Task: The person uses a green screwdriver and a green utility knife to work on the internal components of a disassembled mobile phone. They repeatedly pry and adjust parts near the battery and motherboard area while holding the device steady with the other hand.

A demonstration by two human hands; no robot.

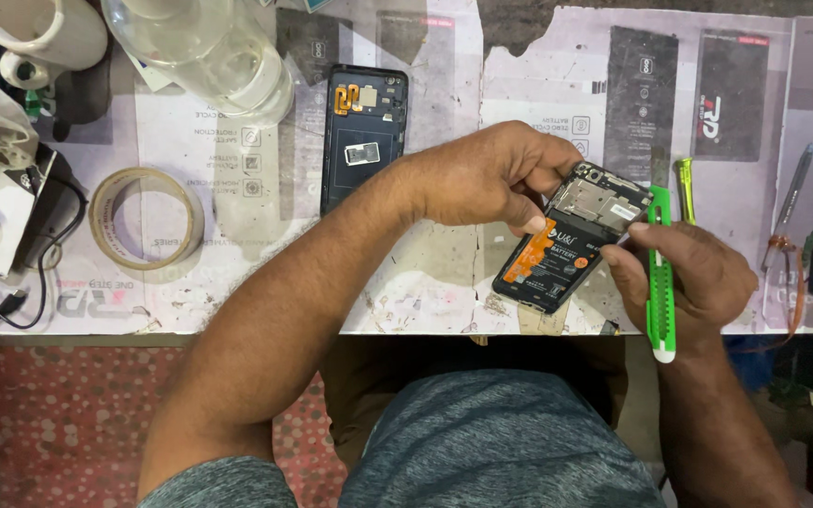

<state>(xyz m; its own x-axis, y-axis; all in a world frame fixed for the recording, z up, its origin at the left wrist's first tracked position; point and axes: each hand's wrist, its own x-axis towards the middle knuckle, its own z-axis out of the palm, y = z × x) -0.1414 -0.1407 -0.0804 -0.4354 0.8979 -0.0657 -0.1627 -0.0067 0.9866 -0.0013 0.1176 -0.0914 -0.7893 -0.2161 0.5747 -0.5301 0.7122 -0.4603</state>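
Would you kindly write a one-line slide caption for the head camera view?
Left hand steadies an opened phone while the right hand holds a green utility knife against its edge; the back cover lies nearby.

We see a phone-repair workbench [425, 292], its top papered with worn printed sheets. At twelve o'clock lies a detached phone back cover [363, 132]; at nine, a tape roll [147, 218]; at three, tweezers [792, 193]. An opened phone [566, 245] with exposed battery sits at centre, beside a green utility knife [660, 282].
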